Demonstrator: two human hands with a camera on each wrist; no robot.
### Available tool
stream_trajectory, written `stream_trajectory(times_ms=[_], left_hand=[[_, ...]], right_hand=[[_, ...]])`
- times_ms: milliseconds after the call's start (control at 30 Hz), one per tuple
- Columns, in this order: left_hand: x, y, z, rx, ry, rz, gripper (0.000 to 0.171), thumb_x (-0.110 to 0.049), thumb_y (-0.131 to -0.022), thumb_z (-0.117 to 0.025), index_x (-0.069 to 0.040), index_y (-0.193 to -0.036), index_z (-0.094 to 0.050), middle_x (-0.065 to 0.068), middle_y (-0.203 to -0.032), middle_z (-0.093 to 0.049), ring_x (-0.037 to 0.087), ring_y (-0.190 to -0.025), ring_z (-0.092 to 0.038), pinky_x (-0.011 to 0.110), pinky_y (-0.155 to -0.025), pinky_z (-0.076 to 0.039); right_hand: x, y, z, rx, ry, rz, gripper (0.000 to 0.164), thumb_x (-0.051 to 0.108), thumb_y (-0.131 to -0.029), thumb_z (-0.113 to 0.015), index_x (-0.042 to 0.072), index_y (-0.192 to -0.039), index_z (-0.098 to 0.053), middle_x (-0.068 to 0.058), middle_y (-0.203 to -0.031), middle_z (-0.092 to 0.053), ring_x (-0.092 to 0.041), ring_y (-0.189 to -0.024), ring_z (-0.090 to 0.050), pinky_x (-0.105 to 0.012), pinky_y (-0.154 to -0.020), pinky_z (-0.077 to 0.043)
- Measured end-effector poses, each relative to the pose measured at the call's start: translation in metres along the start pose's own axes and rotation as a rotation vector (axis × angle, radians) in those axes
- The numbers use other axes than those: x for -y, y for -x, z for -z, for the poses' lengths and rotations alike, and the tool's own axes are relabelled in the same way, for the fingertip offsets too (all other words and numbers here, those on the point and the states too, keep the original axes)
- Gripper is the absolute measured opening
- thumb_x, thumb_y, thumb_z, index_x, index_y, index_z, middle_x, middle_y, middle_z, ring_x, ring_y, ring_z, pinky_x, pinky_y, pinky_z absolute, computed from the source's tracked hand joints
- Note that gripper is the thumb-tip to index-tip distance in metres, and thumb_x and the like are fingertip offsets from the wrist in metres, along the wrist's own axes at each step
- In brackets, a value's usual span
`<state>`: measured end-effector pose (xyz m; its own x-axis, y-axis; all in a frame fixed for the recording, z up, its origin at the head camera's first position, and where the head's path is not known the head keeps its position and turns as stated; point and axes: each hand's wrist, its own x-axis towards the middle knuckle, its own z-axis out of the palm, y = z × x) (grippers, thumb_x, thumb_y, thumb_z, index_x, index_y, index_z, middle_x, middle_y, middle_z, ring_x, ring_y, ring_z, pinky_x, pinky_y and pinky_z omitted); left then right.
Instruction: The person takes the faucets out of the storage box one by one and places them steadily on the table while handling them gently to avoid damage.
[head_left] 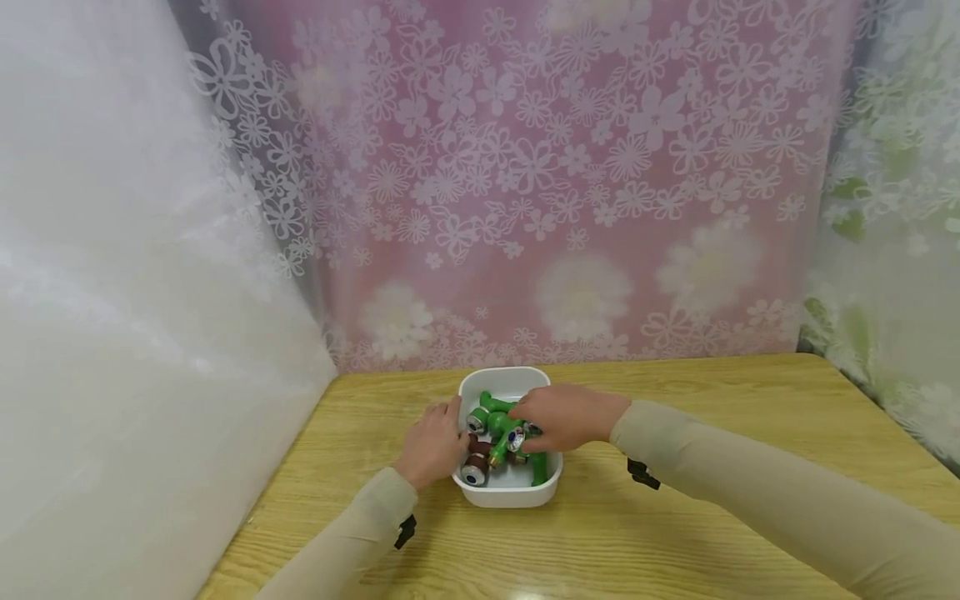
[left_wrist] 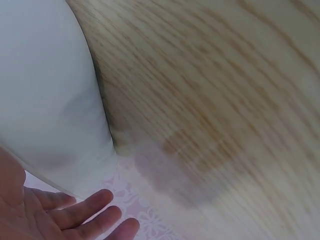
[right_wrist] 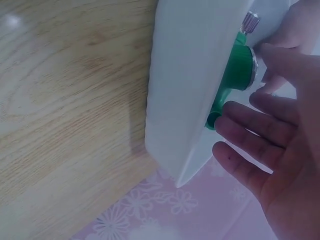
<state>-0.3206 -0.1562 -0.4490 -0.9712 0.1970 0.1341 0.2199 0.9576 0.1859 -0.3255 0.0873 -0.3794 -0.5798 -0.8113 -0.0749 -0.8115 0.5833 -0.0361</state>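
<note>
A white plastic bin holds several green fittings and brown fittings. They have round silver-rimmed caps, and a brass end shows on one green piece. My left hand rests at the bin's left rim; its fingers look fairly straight in the left wrist view. Inside the bin, my right hand reaches among the pieces from the right, thumb and fingers around a silver cap. In the right wrist view a green fitting with a ribbed metal knob lies close to its fingers. Whether they grip it is unclear.
The bin stands on a wood-grain table, close to its far edge. Behind it hangs a pink flowered curtain. A white sheet hangs on the left and a leaf-patterned one on the right.
</note>
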Motion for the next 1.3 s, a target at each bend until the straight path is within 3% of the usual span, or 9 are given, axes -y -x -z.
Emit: stream_trajectory(times_ms=[233,400,867,1300], left_hand=[[0.001,-0.001,0.0,0.0,-0.003,0.005,0.069,-0.031,-0.094,-0.061,-0.006,-0.154,-0.038,0.016,-0.143,-0.055,0.034,-0.134,-0.051,0.055,-0.098,-0.051],[0.002,-0.002,0.0,0.017,-0.007,-0.009,0.067,-0.03,-0.095,-0.061,-0.005,-0.153,-0.04,0.016,-0.143,-0.055,0.033,-0.133,-0.051,0.054,-0.098,-0.051],[0.002,-0.003,0.006,0.045,-0.004,-0.028,0.07,-0.029,-0.094,-0.064,-0.004,-0.154,-0.039,0.017,-0.145,-0.054,0.033,-0.134,-0.051,0.053,-0.101,-0.05],[0.003,-0.006,0.009,0.06,-0.065,-0.026,0.067,-0.03,-0.093,-0.065,-0.007,-0.152,-0.043,0.016,-0.142,-0.057,0.034,-0.13,-0.054,0.054,-0.097,-0.052]], right_hand=[[0.004,-0.012,-0.007,0.029,0.009,-0.014,0.032,0.042,-0.092,-0.073,0.018,-0.114,-0.071,0.011,-0.098,-0.07,-0.001,-0.084,-0.061,-0.029,-0.077,-0.055],[0.006,-0.015,-0.011,0.027,0.029,-0.024,0.025,0.039,-0.091,-0.074,0.02,-0.106,-0.07,0.009,-0.093,-0.069,-0.002,-0.08,-0.059,-0.027,-0.072,-0.053],[0.006,-0.015,-0.015,-0.005,0.039,0.005,0.023,0.03,-0.095,-0.071,0.016,-0.112,-0.068,0.005,-0.099,-0.069,-0.004,-0.086,-0.061,-0.026,-0.079,-0.055],[0.005,-0.008,-0.001,-0.039,0.035,0.013,0.027,0.027,-0.097,-0.068,0.013,-0.12,-0.067,0.0,-0.108,-0.069,-0.007,-0.094,-0.063,-0.027,-0.081,-0.056]])
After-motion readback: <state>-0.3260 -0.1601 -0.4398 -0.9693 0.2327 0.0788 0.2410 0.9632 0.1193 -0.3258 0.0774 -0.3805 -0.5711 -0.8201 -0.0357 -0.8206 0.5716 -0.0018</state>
